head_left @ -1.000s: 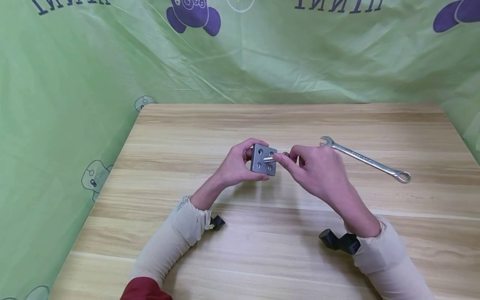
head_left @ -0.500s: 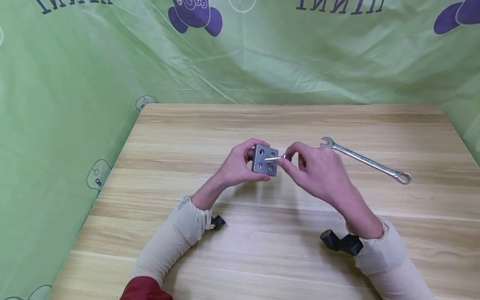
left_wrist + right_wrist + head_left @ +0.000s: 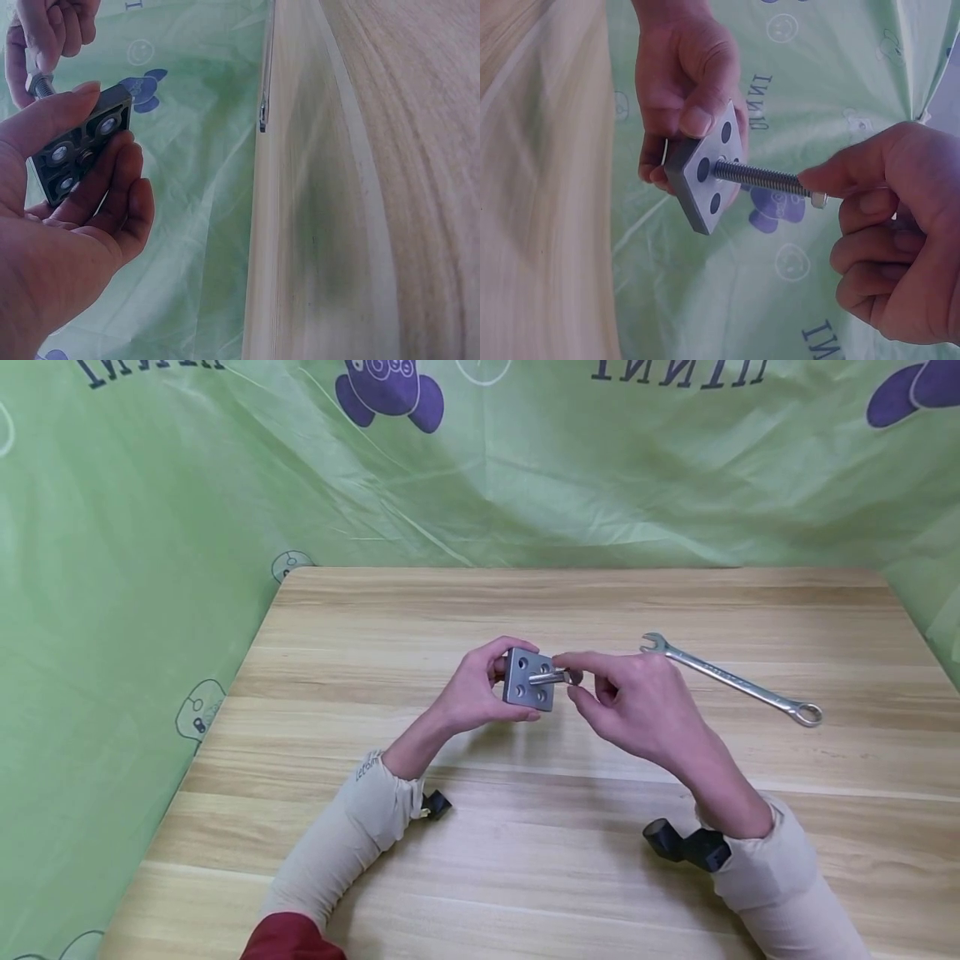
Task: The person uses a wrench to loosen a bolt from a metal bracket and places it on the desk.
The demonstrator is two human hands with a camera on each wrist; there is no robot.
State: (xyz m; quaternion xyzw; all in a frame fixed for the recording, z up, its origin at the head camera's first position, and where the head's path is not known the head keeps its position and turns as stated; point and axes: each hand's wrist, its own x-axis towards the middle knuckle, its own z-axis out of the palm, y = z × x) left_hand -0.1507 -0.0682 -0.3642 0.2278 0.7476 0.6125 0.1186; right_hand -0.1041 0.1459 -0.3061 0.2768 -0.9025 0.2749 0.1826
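My left hand (image 3: 472, 689) grips a small square metal plate (image 3: 531, 697) by its edges, thumb on one side and fingers on the other, raised over the table. Holes sit near the plate's corners, and a threaded hex bolt (image 3: 550, 677) stands out from its middle. My right hand (image 3: 648, 702) has its index finger and thumb at the bolt's head end. In the right wrist view the index fingertip lies along the bolt (image 3: 761, 178), close to its head, while the other fingers are curled. The left wrist view shows the plate's recessed back (image 3: 84, 156), partly covered by fingers.
A combination wrench (image 3: 731, 679) lies on the wooden table (image 3: 480, 602) beyond my right hand. Green printed fabric (image 3: 570, 485) hangs behind and to the left. Black devices (image 3: 686, 846) sit at both wrists.
My right index finger has slid forward along the bolt toward the plate, and the thumb has drawn back, showing more of the bolt. The left hand and plate have barely moved.
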